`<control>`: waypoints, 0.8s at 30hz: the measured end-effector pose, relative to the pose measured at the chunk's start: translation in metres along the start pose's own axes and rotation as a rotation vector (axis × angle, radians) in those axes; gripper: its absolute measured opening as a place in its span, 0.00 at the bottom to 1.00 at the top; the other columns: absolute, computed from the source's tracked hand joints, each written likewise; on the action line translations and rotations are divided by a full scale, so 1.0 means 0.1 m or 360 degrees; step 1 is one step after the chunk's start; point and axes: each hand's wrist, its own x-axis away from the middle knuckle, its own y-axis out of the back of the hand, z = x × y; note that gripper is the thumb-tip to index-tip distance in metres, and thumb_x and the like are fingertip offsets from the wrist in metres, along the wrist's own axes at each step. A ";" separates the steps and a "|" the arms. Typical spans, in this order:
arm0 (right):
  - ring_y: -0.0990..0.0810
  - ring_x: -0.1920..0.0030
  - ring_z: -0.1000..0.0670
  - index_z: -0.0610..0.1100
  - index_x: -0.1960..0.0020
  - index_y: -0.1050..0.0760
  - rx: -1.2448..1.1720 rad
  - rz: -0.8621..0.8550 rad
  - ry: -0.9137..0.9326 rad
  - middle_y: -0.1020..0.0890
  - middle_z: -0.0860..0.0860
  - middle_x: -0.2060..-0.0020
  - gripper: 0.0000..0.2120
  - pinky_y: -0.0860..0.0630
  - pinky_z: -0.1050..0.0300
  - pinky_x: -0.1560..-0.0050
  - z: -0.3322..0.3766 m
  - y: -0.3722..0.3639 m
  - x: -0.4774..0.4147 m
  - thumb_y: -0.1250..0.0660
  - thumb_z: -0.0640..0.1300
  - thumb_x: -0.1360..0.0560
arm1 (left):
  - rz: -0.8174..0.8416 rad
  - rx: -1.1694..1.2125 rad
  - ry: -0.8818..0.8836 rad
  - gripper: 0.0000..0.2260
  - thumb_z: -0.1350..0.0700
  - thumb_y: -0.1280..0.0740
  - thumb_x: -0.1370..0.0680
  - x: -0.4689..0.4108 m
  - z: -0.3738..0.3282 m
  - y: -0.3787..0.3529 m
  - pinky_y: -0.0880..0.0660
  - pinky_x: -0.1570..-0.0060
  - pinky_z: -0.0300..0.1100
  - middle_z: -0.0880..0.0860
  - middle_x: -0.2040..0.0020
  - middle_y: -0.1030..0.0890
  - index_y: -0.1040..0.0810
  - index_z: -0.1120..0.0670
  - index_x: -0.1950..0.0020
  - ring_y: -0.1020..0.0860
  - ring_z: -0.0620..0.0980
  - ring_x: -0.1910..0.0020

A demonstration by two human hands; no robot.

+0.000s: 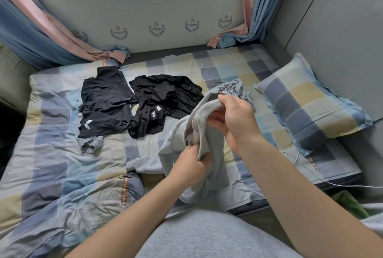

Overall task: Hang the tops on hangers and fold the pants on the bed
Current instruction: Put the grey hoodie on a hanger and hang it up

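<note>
The left grip point(191, 164) pinches a lower fold of the grey garment point(202, 131), fingers curled into the cloth; the right grip point(236, 119) holds its ribbed edge higher up; the garment hangs over the bed's point(51, 154) near side; a flat black top point(105, 100) and a crumpled black top point(165, 96) lie side by side farther back.

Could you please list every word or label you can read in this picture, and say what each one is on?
"Voyager": wreath emblems on the padded wall behind the bed.
Orange lettered strip on the checked duvet: too blurred to read.
White logos on the black tops: no legible words.
</note>
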 end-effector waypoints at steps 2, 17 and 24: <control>0.15 0.64 0.47 0.35 0.52 0.23 -0.0022 -0.0044 0.0040 0.16 0.44 0.66 0.11 0.17 0.52 0.61 0.03 0.06 0.00 0.42 0.38 0.17 | -0.0081 0.0040 0.0012 0.13 0.50 0.40 0.17 0.01 -0.01 0.08 0.28 0.60 0.47 0.52 0.59 0.20 0.25 0.56 0.57 0.22 0.53 0.59; 0.19 0.41 0.53 0.46 0.39 0.23 0.0499 0.0606 0.0093 0.17 0.50 0.44 0.12 0.22 0.58 0.42 -0.48 0.54 0.23 0.31 0.41 0.22 | -0.0444 0.1154 -0.0124 0.16 0.52 0.40 0.15 0.09 -0.71 0.74 0.24 0.63 0.42 0.55 0.65 0.21 0.24 0.60 0.57 0.22 0.50 0.63; 0.21 0.56 0.53 0.47 0.55 0.19 0.1017 0.0457 0.0041 0.15 0.50 0.60 0.05 0.24 0.52 0.54 -0.99 0.66 0.02 0.33 0.40 0.25 | -0.0276 0.1366 -0.0192 0.19 0.46 0.34 0.20 0.32 -1.02 0.74 0.28 0.47 0.58 0.62 0.51 0.20 0.19 0.63 0.45 0.23 0.60 0.50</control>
